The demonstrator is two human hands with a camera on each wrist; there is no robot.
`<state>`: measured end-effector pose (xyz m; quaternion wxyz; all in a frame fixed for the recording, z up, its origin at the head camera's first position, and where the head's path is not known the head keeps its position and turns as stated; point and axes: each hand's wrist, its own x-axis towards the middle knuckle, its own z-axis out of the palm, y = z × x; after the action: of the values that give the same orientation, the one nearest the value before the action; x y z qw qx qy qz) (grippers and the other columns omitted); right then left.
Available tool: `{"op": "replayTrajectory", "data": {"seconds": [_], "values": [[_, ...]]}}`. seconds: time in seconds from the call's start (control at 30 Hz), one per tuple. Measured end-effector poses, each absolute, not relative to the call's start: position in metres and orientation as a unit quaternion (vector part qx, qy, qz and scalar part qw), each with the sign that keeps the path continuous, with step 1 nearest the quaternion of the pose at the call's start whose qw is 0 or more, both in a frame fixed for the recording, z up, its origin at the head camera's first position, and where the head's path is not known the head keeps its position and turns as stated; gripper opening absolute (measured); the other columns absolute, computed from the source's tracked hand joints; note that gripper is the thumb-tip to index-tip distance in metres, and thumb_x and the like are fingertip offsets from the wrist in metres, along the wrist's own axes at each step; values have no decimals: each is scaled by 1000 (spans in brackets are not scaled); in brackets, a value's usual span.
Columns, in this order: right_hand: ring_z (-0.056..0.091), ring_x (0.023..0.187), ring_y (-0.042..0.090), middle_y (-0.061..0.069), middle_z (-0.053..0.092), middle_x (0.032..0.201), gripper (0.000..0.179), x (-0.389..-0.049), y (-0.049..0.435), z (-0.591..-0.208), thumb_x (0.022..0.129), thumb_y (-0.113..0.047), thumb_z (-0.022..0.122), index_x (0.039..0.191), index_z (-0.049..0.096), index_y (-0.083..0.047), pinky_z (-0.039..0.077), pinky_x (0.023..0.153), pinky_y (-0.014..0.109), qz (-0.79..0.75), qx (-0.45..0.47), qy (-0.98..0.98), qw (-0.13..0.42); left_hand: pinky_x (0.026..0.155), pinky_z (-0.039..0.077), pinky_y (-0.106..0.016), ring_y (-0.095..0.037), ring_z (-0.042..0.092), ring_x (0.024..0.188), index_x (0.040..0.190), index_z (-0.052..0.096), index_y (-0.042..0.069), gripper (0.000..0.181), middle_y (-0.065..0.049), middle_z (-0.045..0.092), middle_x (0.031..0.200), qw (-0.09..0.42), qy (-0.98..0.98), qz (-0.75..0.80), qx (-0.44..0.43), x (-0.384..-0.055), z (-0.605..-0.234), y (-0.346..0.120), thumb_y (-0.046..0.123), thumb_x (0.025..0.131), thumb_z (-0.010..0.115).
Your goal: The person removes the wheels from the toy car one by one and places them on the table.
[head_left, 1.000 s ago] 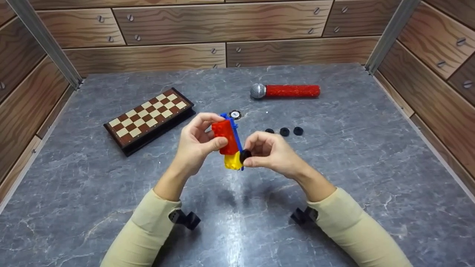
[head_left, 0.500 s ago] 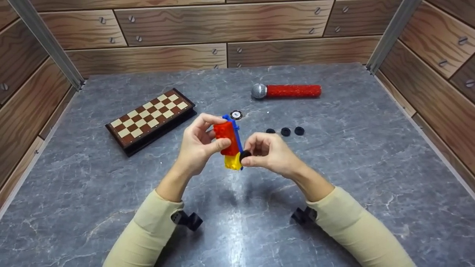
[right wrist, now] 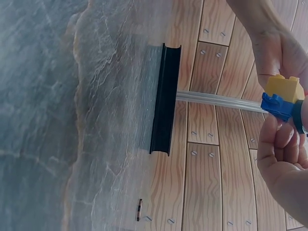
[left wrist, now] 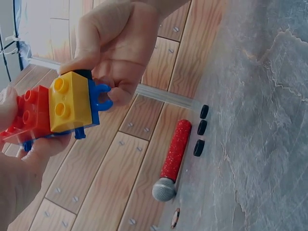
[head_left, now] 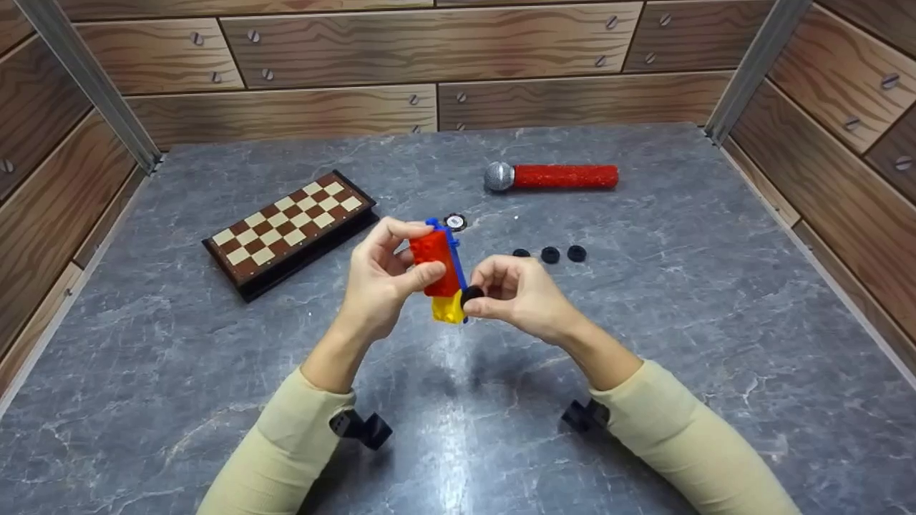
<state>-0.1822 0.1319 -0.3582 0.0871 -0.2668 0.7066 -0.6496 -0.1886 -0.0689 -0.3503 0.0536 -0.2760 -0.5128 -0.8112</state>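
My left hand (head_left: 379, 290) grips a toy vehicle of plastic blocks, its thumb on the red block (head_left: 431, 247). A yellow block (head_left: 447, 307) sits at the near end, and both blocks are on a blue base (head_left: 458, 259). Between thumb and fingers, my right hand (head_left: 526, 297) pinches a black toy wheel (head_left: 471, 295) against the side of the base, close to the yellow block. In the left wrist view, a blue hook-like coupling (left wrist: 102, 96) juts from the end of the base. Whether the wheel is fixed on an axle cannot be seen.
Three more black wheels (head_left: 549, 254) lie on the grey marbled table (head_left: 644, 300) beyond my right hand. A red microphone (head_left: 562, 177) lies farther back. A round chip (head_left: 455, 222) is behind the toy, and a folded chessboard (head_left: 290, 232) lies to the left.
The toy vehicle's near end has risen slightly in the head view. Both hands keep their holds on the toy and the wheel, and the table items stay in place.
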Motion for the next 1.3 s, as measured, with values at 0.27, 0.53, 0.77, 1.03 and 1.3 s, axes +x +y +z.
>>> {"op": "replayTrajectory", "data": {"seconds": [0.27,0.53,0.77,1.03,1.3], "values": [[54,67,16,11,58,78,22,-183,136,-355,77,0,73,88,56,7,48,61,22,-643,-293,702,95,69,56,-39,-32,63,84,100,57,5,35,-16,56,108,33,-506,-821,-261,-188,-349,-69,-16,74,67],[59,76,23,15,61,87,32,-183,140,-348,74,-1,76,96,55,7,53,70,32,-614,-346,705,74,59,56,-36,-30,64,79,101,57,6,35,-17,58,102,23,-497,-835,-233,-187,-346,-71,-3,73,76],[59,74,21,7,62,86,27,-179,136,-349,77,-6,75,98,59,1,51,68,29,-568,-340,749,5,62,56,-38,-32,65,81,102,57,5,35,-19,57,104,39,-503,-835,-219,-187,-345,-71,-5,73,75],[58,73,22,8,63,86,22,-180,133,-352,79,-4,73,98,63,1,52,67,31,-599,-327,730,-40,71,55,-43,-35,62,91,110,58,8,44,-20,54,110,59,-505,-833,-219,-188,-345,-69,8,71,79],[59,68,23,11,64,80,22,-182,130,-352,81,-3,71,101,65,3,53,63,29,-637,-304,704,-76,84,51,-40,-43,53,104,135,41,5,77,-22,44,126,62,-498,-817,-283,-190,-350,-66,2,68,80]]}}
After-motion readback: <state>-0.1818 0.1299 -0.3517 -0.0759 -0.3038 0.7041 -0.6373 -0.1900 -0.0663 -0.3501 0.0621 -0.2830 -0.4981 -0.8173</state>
